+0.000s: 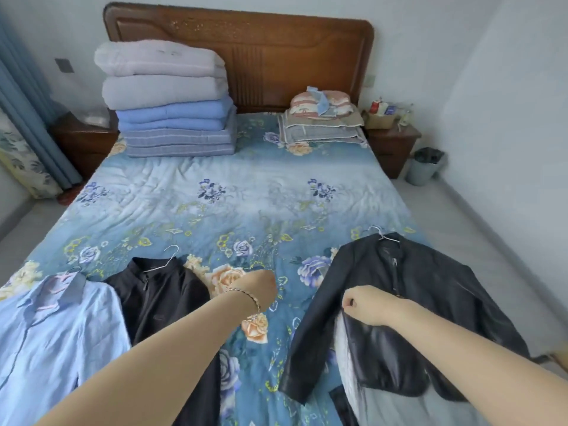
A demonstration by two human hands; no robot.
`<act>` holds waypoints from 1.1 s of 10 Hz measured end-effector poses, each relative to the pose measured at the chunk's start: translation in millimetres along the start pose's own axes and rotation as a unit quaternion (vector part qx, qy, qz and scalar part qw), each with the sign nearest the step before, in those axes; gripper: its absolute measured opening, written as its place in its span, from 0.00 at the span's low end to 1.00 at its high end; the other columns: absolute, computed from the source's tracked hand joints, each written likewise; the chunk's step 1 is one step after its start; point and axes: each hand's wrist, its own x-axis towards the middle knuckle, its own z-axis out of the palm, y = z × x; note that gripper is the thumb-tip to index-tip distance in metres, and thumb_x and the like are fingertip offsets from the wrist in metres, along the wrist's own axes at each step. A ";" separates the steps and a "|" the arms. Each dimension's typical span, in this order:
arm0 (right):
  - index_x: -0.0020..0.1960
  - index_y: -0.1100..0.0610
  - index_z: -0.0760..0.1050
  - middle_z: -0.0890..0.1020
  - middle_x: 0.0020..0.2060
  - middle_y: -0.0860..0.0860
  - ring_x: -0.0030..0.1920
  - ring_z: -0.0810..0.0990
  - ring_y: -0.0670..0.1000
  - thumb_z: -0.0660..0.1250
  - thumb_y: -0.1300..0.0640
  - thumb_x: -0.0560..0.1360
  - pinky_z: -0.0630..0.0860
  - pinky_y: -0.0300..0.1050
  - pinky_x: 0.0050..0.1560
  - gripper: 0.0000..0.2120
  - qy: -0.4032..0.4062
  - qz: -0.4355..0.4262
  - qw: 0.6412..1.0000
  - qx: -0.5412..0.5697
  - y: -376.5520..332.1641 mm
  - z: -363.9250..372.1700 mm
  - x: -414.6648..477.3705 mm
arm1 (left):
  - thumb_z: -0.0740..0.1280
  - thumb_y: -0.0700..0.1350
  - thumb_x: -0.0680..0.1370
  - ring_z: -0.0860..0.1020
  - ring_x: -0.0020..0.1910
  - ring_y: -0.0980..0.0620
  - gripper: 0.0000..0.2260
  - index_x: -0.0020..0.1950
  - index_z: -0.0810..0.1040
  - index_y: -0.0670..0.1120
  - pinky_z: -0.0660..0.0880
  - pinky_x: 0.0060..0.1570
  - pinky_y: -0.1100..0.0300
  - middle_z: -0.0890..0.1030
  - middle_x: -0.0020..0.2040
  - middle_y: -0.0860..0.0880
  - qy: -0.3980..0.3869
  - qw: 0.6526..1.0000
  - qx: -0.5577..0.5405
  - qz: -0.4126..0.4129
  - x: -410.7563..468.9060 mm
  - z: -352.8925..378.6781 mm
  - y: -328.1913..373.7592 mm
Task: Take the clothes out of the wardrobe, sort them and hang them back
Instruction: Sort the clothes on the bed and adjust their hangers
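Note:
Three garments on hangers lie on the bed's near end. A light blue shirt (pixel 55 327) is at the far left, a black zip jacket (pixel 159 299) beside it, and a black leather jacket (pixel 408 305) at the right. My right hand (pixel 365 304) is closed on the leather jacket's front edge, lifting it off a white-and-grey garment (pixel 347 364) underneath. Over the floral sheet between the two black jackets, my left hand (pixel 261 287) hovers with its fingers curled down and mostly hidden; it wears a bracelet and I see nothing in it.
The floral blue bedsheet (pixel 246 195) covers the bed. A stack of folded quilts (pixel 166 99) stands at the back left by the wooden headboard (pixel 276 56). Pillows (pixel 322 118) lie back right. Nightstands flank the bed; a bin (pixel 425 166) sits on the floor right.

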 end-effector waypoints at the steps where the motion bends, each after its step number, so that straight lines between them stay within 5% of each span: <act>1: 0.45 0.51 0.75 0.79 0.50 0.49 0.52 0.78 0.52 0.58 0.55 0.76 0.73 0.44 0.56 0.07 0.023 0.034 0.999 0.007 45.2 2.2 -20.2 | 0.56 0.42 0.81 0.75 0.48 0.48 0.14 0.60 0.77 0.42 0.62 0.33 0.68 0.78 0.60 0.43 0.044 0.988 -0.143 -0.025 1.0 1.5 50.5; 2: 0.46 0.52 0.75 0.79 0.49 0.49 0.51 0.77 0.52 0.56 0.56 0.76 0.72 0.43 0.52 0.09 0.036 0.070 0.996 0.052 109.0 13.2 -28.2 | 0.54 0.39 0.80 0.75 0.59 0.43 0.14 0.62 0.74 0.40 0.73 0.54 0.57 0.76 0.61 0.42 0.013 0.996 -0.091 0.001 16.1 17.0 92.1; 3: 0.45 0.50 0.73 0.79 0.50 0.49 0.47 0.77 0.52 0.55 0.58 0.76 0.73 0.43 0.48 0.09 0.049 0.096 0.992 0.063 162.0 14.7 -22.2 | 0.51 0.34 0.80 0.72 0.65 0.44 0.16 0.66 0.69 0.38 0.69 0.62 0.52 0.73 0.64 0.42 0.015 0.994 -0.112 -0.001 32.3 20.5 140.4; 5: 0.46 0.53 0.73 0.79 0.47 0.49 0.42 0.75 0.52 0.54 0.60 0.78 0.69 0.40 0.42 0.09 0.096 0.124 0.986 0.059 284.0 -0.5 35.5 | 0.58 0.42 0.79 0.70 0.46 0.53 0.07 0.49 0.71 0.54 0.68 0.48 0.60 0.73 0.47 0.49 0.047 0.983 -0.175 -0.041 128.0 28.8 212.8; 6: 0.53 0.54 0.75 0.77 0.53 0.50 0.52 0.77 0.52 0.56 0.60 0.78 0.72 0.42 0.49 0.10 0.126 0.116 0.983 0.059 351.5 -11.9 81.2 | 0.55 0.40 0.80 0.66 0.49 0.55 0.13 0.59 0.75 0.48 0.64 0.51 0.64 0.76 0.55 0.49 0.043 0.979 -0.187 -0.066 187.0 37.1 256.9; 8: 0.59 0.55 0.75 0.75 0.58 0.53 0.58 0.74 0.55 0.57 0.61 0.77 0.72 0.47 0.56 0.14 0.101 0.124 0.985 0.061 447.5 -19.6 195.4 | 0.55 0.40 0.79 0.76 0.54 0.46 0.11 0.55 0.75 0.49 0.72 0.56 0.58 0.79 0.54 0.48 -0.030 0.977 -0.175 -0.117 288.1 55.0 315.2; 9: 0.61 0.55 0.75 0.73 0.60 0.54 0.60 0.73 0.56 0.57 0.61 0.77 0.71 0.49 0.59 0.15 0.097 0.132 0.983 0.084 478.1 -21.8 262.5 | 0.56 0.41 0.79 0.71 0.42 0.49 0.12 0.36 0.68 0.50 0.68 0.37 0.62 0.73 0.38 0.51 0.017 0.974 -0.158 -0.161 340.4 60.2 326.1; 10: 0.63 0.57 0.74 0.72 0.62 0.55 0.63 0.72 0.58 0.58 0.62 0.76 0.70 0.50 0.63 0.16 0.109 0.135 0.981 0.090 491.7 -27.7 321.5 | 0.56 0.43 0.81 0.65 0.45 0.53 0.09 0.44 0.72 0.52 0.60 0.42 0.65 0.69 0.43 0.54 0.053 0.971 -0.163 -0.170 377.0 65.9 328.0; 11: 0.64 0.59 0.72 0.71 0.64 0.57 0.64 0.71 0.59 0.60 0.59 0.77 0.68 0.51 0.64 0.16 0.131 0.113 0.980 0.099 495.9 -31.1 376.5 | 0.56 0.43 0.80 0.72 0.49 0.52 0.10 0.55 0.74 0.53 0.64 0.47 0.65 0.74 0.46 0.55 0.027 0.969 -0.173 -0.176 409.7 90.6 315.6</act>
